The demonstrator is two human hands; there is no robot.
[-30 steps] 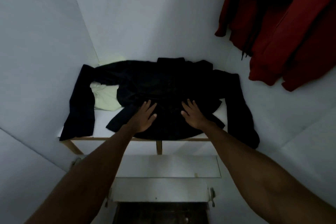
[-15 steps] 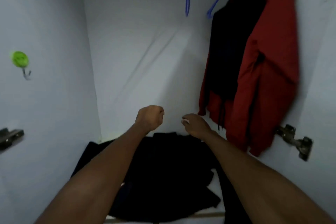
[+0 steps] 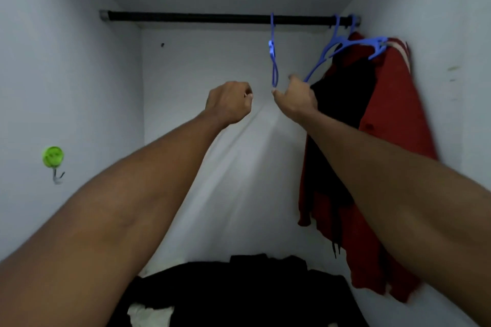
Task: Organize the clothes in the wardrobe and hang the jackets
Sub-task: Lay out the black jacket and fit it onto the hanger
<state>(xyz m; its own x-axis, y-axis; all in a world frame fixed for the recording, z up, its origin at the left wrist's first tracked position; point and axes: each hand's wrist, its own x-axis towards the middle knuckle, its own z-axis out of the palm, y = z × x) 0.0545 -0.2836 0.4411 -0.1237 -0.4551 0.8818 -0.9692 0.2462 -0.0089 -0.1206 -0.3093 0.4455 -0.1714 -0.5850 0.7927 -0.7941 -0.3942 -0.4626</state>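
Both hands have risen from the black jacket (image 3: 239,287) toward the rail (image 3: 212,18): right hand (image 3: 296,99) pinches an empty blue hanger (image 3: 342,53), left hand (image 3: 229,103) fisted on nothing; red jacket (image 3: 388,141) hung, black one waiting.

Black jacket (image 3: 239,292): cut off by bottom edge. White garment (image 3: 150,314): mostly buried under it. Red jacket (image 3: 393,141): partly behind right forearm. Right hand (image 3: 296,98): fingertips hidden, grip on blue hanger (image 3: 332,52) unclear

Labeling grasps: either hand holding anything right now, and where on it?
Right hand grips the lower end of a tilted blue hanger. Left hand is a closed fist holding nothing.
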